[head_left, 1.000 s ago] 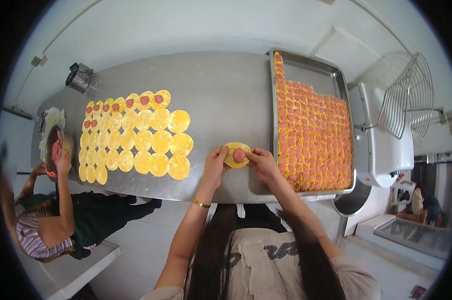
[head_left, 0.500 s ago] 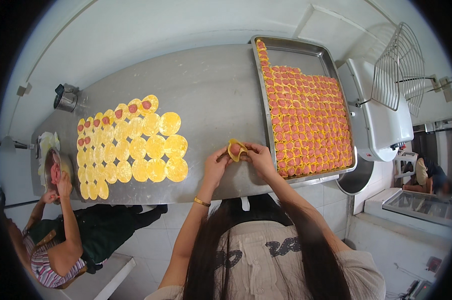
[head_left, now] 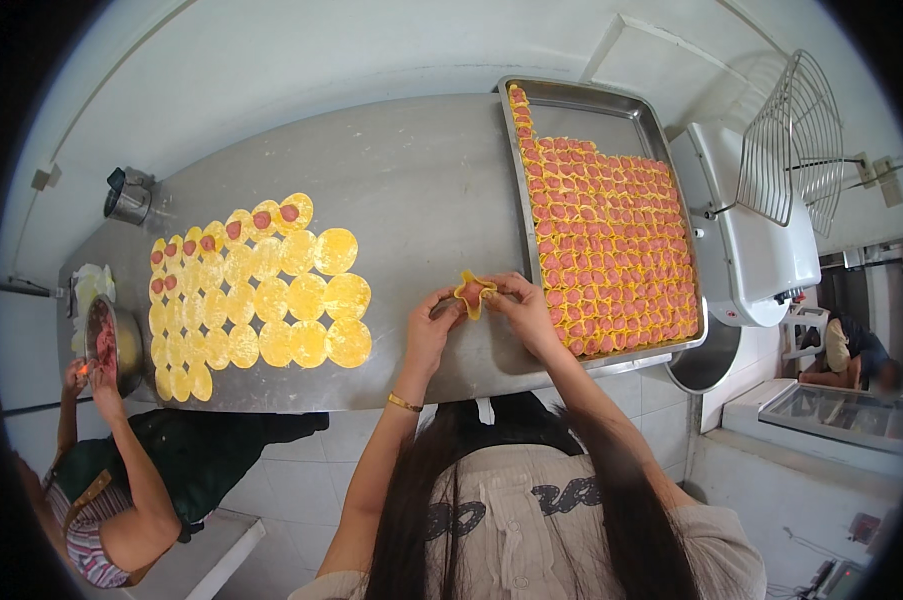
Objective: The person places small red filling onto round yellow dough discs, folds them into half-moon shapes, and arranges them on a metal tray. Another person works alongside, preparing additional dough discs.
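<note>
Between my hands, above the front of the steel table, is a yellow dumpling wrapper with pink meat filling in its middle. My left hand pinches its left edge and my right hand pinches the right edge, so the sides fold up around the meat. Close to my right hand stands a large metal tray packed with rows of open-topped filled dumplings. To the left, flat round yellow wrappers lie in overlapping rows; several along the far and left edges carry a lump of meat.
At the far left a co-worker's hands are at a metal bowl of pink meat. A metal cup stands at the table's back left. Right of the tray are a white machine and a wire rack. Another person is farther right.
The wrapper in my hands has turned and its edges are more folded in around the meat. The co-worker's hands have moved lower, to the rim of the bowl.
</note>
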Demonstrator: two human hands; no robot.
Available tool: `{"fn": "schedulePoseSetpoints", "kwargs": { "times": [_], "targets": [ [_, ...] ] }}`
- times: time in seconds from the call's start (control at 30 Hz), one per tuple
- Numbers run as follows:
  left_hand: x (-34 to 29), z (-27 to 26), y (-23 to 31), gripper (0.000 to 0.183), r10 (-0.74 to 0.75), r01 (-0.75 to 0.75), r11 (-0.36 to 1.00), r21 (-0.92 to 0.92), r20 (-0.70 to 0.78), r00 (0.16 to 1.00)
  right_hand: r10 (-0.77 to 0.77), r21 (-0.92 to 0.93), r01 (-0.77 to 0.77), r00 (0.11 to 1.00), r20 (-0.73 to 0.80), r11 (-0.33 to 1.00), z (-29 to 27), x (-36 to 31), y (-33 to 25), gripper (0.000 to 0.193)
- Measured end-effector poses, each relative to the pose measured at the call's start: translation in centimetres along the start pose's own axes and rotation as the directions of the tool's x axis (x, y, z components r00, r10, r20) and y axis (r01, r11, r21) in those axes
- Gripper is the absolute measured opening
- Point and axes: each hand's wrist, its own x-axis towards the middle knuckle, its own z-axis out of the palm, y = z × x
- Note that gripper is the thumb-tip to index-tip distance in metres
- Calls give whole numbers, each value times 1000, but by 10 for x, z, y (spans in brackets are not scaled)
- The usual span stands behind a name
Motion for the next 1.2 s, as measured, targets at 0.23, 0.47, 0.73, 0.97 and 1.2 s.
{"fn": "schedulePoseSetpoints", "kwargs": {
  "times": [0.23, 0.47, 0.73, 0.97, 1.2],
  "targets": [
    [0, 4, 8, 13, 30, -29, 993, -116, 5, 1000, -91, 78, 90, 996, 9, 993, -4, 5, 0, 13],
    [0, 10, 8, 10, 89, -90, 992, -84, -17, 996, 27, 387, -9, 999, -39, 922, 3, -5, -17, 28],
    [-8, 22, 13, 18, 266, -267, 962, -49, -17, 964, -17, 18, 19, 993, -121, 1000, 2, -5, -13, 25],
    [-1, 1, -7, 14, 251, -227, 890, 395, -9, 968, -111, -215, 108, 994, -1, 971, -5, -9, 3, 28],
    [-1, -6, -37, 19, 315, -297, 777, 555, 67, 947, -156, -438, 157, 987, 37, 885, -1, -14, 24, 31]
  ]
}}
